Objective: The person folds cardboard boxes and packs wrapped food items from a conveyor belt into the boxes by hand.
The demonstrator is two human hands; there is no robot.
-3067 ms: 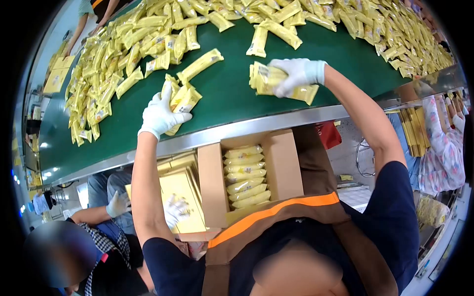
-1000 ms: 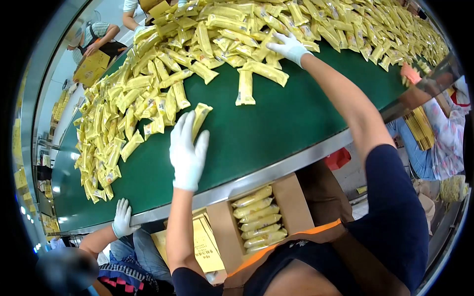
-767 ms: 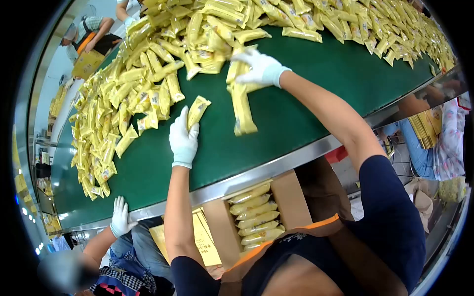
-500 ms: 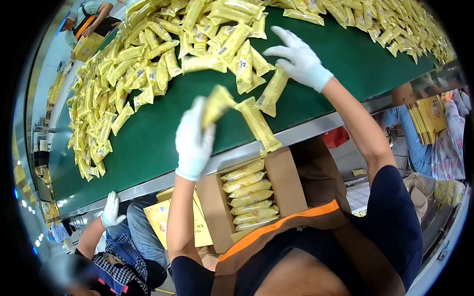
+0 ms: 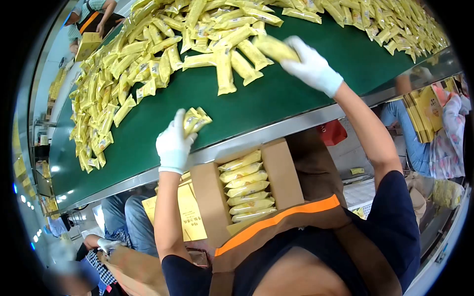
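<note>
My left hand (image 5: 174,143), in a white glove, is closed round yellow snack packets (image 5: 196,121), at least two, above the near edge of the green work surface (image 5: 281,101). Further over to the right, my gloved right hand (image 5: 313,69) grips one end of a yellow packet (image 5: 276,48), blurred by motion. A heap of similar packets (image 5: 158,47) covers the far and left parts of the surface, and several loose ones lie between my hands. Below the edge, directly before me, an open cardboard box (image 5: 210,200) holds a row of packets (image 5: 247,189).
A metal rail (image 5: 316,121) edges the green surface. Yellow flat cartons (image 5: 190,212) lie left of the box. At lower left is a co-worker with a brown carton (image 5: 136,271); another person stands at upper left. Folded cartons (image 5: 422,116) are at the right.
My left hand has moved down and left with its packets. My right hand, open before, now grips a packet. The two packets near the rail have left their places. The lower-left co-worker's hand has withdrawn.
</note>
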